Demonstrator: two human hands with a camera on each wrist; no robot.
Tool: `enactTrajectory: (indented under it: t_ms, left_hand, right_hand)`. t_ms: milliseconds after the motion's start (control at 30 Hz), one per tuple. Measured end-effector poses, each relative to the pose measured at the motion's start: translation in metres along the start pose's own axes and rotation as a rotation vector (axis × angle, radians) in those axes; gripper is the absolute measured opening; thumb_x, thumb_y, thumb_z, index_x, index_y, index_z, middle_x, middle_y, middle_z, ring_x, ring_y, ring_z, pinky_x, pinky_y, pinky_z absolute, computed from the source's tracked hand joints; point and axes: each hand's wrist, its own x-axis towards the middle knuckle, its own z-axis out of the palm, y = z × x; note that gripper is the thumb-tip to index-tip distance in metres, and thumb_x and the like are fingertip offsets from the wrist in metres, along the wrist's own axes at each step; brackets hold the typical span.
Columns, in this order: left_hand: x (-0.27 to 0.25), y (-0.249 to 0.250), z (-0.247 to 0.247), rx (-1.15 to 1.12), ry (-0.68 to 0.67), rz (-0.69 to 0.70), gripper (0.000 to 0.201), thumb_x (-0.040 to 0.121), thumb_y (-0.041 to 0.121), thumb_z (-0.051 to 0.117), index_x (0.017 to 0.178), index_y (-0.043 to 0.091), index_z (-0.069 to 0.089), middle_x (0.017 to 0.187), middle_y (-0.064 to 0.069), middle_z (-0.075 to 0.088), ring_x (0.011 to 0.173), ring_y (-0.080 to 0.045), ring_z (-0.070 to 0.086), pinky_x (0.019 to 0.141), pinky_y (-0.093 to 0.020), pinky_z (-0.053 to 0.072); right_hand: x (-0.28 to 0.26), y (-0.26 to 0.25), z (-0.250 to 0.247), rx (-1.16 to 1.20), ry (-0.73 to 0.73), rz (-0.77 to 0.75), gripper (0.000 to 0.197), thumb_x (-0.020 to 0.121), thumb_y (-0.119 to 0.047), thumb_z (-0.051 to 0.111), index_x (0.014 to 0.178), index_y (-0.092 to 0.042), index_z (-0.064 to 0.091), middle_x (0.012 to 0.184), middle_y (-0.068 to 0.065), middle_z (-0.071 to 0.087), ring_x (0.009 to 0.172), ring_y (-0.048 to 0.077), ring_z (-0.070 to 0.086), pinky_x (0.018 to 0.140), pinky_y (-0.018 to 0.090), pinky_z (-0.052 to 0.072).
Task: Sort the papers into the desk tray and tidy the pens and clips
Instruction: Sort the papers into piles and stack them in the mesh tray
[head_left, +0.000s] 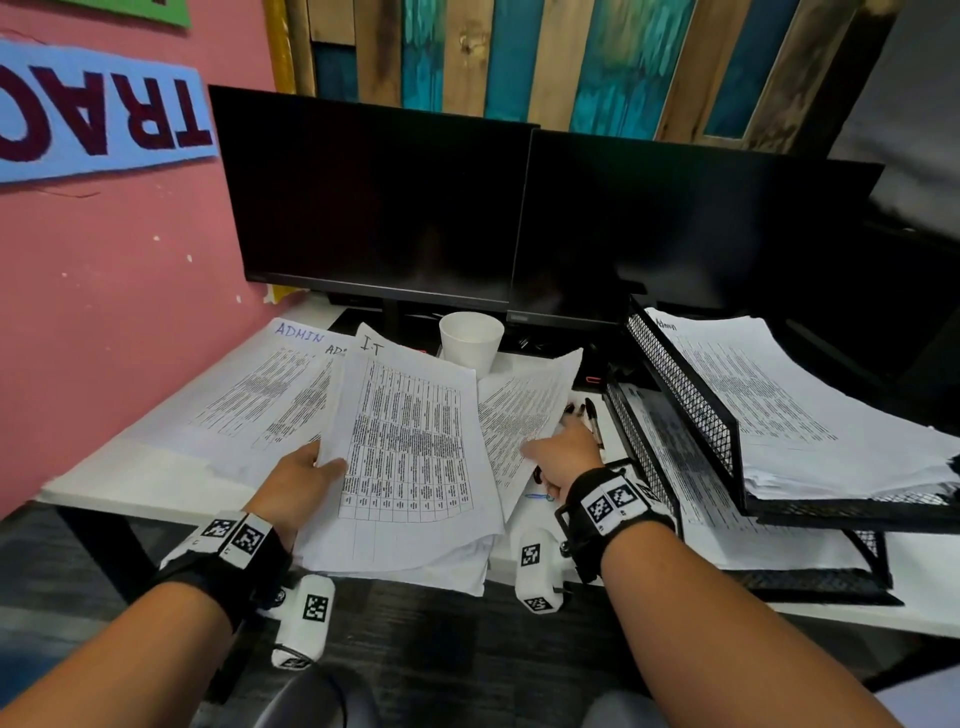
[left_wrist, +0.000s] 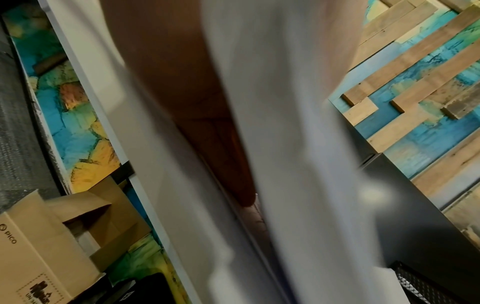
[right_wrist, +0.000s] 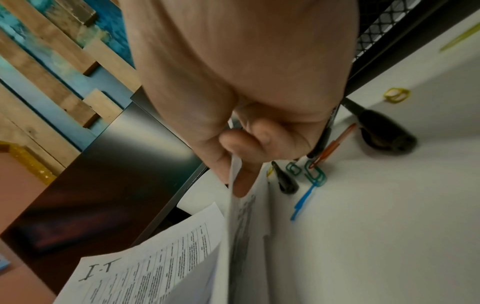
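My left hand (head_left: 306, 478) grips a stack of printed sheets, the top one marked "I.T" (head_left: 410, 441), lifted above the desk's front edge. In the left wrist view the fingers (left_wrist: 197, 115) lie against blurred white paper (left_wrist: 298, 164). My right hand (head_left: 563, 452) pinches the edge of another printed sheet (head_left: 524, 410), thumb and finger closed on it in the right wrist view (right_wrist: 239, 170). Papers marked "ADMIN" (head_left: 260, 384) lie on the desk at left. Black pens (head_left: 592, 415) and coloured paper clips (right_wrist: 315, 174) lie by the right hand. The black mesh desk tray (head_left: 691, 405) holds paper on both tiers.
Two dark monitors (head_left: 374, 208) stand behind the papers, a white paper cup (head_left: 471, 343) in front of them. A pink wall (head_left: 104, 312) bounds the desk's left side. A cardboard box (left_wrist: 39, 246) sits on the floor. A yellow clip (right_wrist: 396, 95) lies near the tray's foot.
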Motion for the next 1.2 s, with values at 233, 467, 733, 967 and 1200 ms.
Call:
enactTrajectory:
  t_ms: [233,467,733,967,1200]
  left_hand:
    - [-0.008,0.006,0.002,-0.043,0.006,0.004,0.02,0.104,0.012,0.054,0.118,0.012,0.067,0.104,-0.012,0.074,0.075,-0.019,0.066,0.063,-0.028,0.047]
    - [-0.013,0.01,0.003,-0.065,0.009,-0.002,0.019,0.102,0.013,0.054,0.114,0.015,0.068,0.082,-0.001,0.071,0.068,-0.019,0.064,0.061,-0.028,0.046]
    - [-0.025,0.015,0.003,-0.088,0.014,0.059,0.021,0.103,0.014,0.054,0.118,0.019,0.068,0.108,0.002,0.075,0.093,-0.011,0.067,0.071,-0.025,0.047]
    - [-0.032,0.01,0.001,-0.124,0.005,0.093,0.019,0.097,0.021,0.061,0.11,0.021,0.075,0.103,0.004,0.08,0.099,-0.023,0.076,0.093,-0.052,0.059]
    - [-0.036,0.021,0.008,-0.181,0.062,0.034,0.03,0.107,0.023,0.048,0.129,0.013,0.066,0.13,0.003,0.063,0.131,-0.027,0.056,0.115,-0.039,0.038]
  right_hand:
    - [-0.019,-0.025,-0.02,-0.022,0.117,-0.156,0.022,0.088,-0.014,0.054,0.092,-0.02,0.075,0.093,-0.002,0.077,0.086,0.025,0.074,0.078,0.047,0.064]
    - [-0.066,-0.101,-0.036,0.085,0.136,-0.438,0.016,0.094,-0.012,0.052,0.1,-0.017,0.066,0.099,0.001,0.073,0.093,0.027,0.072,0.081,0.047,0.063]
    - [-0.088,-0.128,-0.026,0.442,-0.034,-0.354,0.024,0.099,-0.002,0.048,0.114,-0.012,0.063,0.113,0.007,0.073,0.1,0.027,0.073,0.076,0.043,0.065]
    - [-0.066,-0.049,0.005,0.189,-0.071,-0.081,0.019,0.096,-0.007,0.056,0.11,-0.014,0.067,0.108,0.011,0.074,0.091,0.024,0.071,0.074,0.034,0.06]
    - [-0.057,-0.01,0.034,0.167,-0.116,0.042,0.03,0.097,0.001,0.044,0.122,-0.003,0.059,0.109,0.013,0.066,0.108,0.038,0.067,0.093,0.051,0.056]
